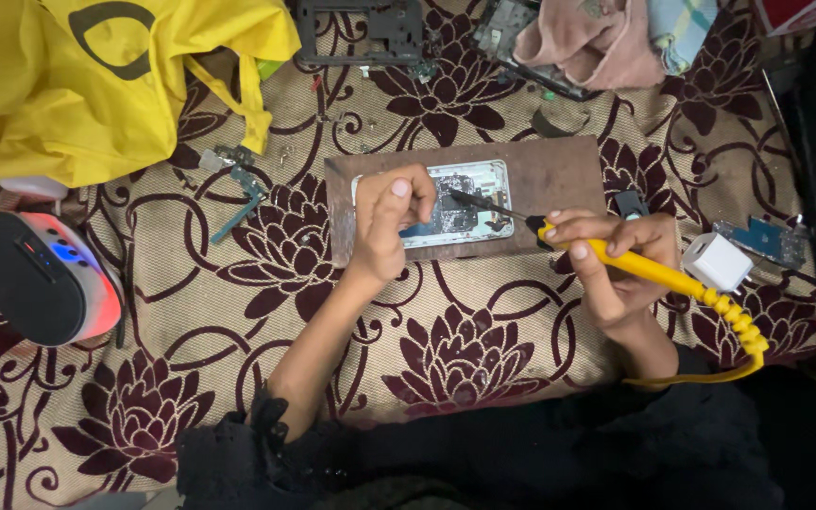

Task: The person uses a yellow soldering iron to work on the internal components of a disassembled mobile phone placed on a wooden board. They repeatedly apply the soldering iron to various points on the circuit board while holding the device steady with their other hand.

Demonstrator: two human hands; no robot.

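An opened phone (469, 194) with its inner boards showing lies on a brown rectangular board (559, 170) on the patterned cloth. My left hand (387, 222) rests on the phone's left half, fingers curled and pressing it down. My right hand (611, 260) grips a yellow-handled soldering iron (649, 269); its dark tip (479, 201) reaches left onto the phone's middle. A yellow coiled cord (739, 326) runs from the handle toward my body.
A yellow bag (77, 80) lies far left. A round black and white device with lights (35, 274) stands at left. A white charger block (718, 262), small circuit parts (767, 241), a phone frame (361, 33) and a pink cloth (597, 42) surround the board.
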